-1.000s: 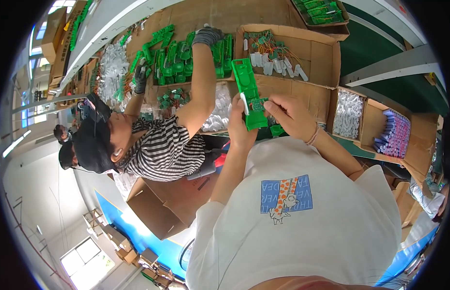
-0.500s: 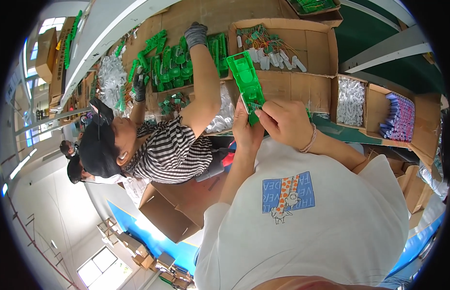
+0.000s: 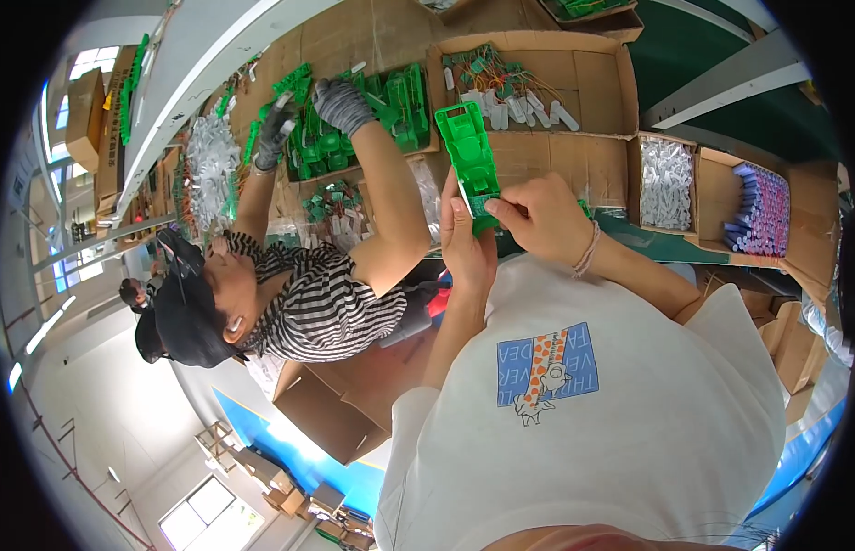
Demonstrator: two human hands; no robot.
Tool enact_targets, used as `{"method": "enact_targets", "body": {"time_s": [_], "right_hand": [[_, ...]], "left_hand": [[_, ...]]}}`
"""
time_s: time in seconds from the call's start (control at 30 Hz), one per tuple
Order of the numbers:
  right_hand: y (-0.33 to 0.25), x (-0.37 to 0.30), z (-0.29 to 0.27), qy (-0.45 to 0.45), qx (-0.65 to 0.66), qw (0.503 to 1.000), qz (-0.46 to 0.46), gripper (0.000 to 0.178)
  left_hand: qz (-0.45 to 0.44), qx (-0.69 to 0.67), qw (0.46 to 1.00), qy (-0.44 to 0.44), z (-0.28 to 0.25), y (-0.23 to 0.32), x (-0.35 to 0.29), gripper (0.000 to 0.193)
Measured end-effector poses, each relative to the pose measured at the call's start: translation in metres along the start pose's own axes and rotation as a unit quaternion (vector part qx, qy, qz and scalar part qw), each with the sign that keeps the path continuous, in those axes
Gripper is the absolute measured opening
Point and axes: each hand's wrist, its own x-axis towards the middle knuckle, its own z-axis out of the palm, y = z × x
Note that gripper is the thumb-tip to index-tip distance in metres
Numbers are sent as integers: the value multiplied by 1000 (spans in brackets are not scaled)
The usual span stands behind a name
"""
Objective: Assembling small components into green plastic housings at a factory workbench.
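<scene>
The left hand and the right hand both hold a green plastic piece upright over the table, fingers clamped on its lower end from either side. Its top edge stands free against the cardboard box of green-wired parts; open cardboard lies right of it. Just left, a co-worker's bare forearm crosses close, their gloved hands in a box of green pieces. Farther right sit a box of white parts and one of purple tubes, cut off toward the rim. The piece's lower end is hidden behind the fingers, and it seems to carry a white label there.
</scene>
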Motion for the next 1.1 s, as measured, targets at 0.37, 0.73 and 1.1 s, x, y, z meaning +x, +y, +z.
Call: {"method": "enact_targets", "body": {"time_s": [0.37, 0.73, 1.1], "right_hand": [[26, 3, 2, -64, 56, 995, 43, 31], [15, 18, -24, -229, -34, 963, 135, 35], [22, 1, 0, -53, 138, 989, -20, 23]], "left_hand": [[80, 76, 991, 81, 7, -14, -1, 41], [104, 118, 984, 84, 4, -17, -5, 49], [4, 47, 998, 30, -1, -9, -5, 32]]}}
